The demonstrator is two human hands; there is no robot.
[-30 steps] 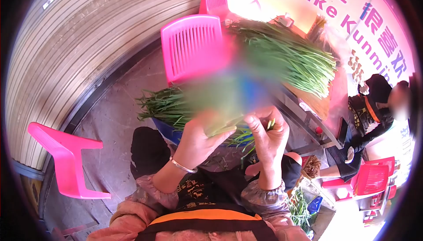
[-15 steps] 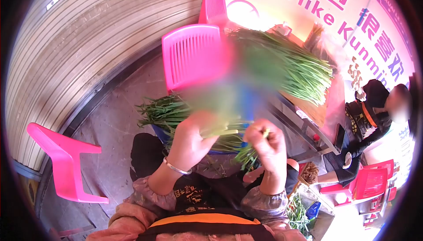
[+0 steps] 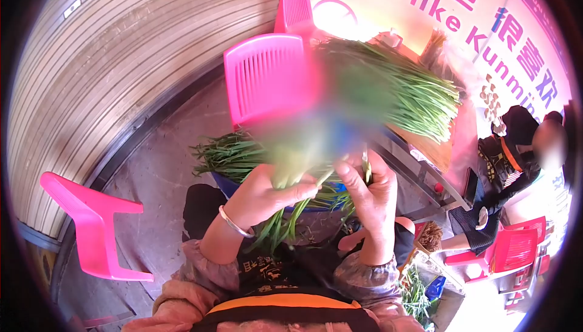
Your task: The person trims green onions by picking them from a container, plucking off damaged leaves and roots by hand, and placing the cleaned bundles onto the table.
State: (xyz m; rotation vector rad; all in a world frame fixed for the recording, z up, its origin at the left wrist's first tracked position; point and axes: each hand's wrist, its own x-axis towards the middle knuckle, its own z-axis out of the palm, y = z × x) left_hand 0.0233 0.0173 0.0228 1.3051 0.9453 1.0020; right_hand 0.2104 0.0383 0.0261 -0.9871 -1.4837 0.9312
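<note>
My left hand (image 3: 258,195) is closed around a bunch of garlic chives (image 3: 282,226), with its green ends hanging below the fingers. The upper part of this bunch is lost in a blur. Close beside it, my right hand (image 3: 371,195) has its thumb and fingers bent around a thin green stalk (image 3: 367,168). Under and behind both hands, more chives (image 3: 221,156) lie in a blue container (image 3: 223,185), only partly visible. A silvery bangle (image 3: 235,221) circles my left wrist.
A large pile of chives (image 3: 422,98) covers a wooden table (image 3: 434,153) at front right. Pink chairs (image 3: 264,77) stand ahead, and a pink stool (image 3: 91,229) is at left. A seated person (image 3: 501,156) is at right, near a crate of greens (image 3: 416,295).
The green ends that hung under my right hand now hang below my left hand. My left hand has shifted slightly left and down, and my right fingers have turned upward and loosened.
</note>
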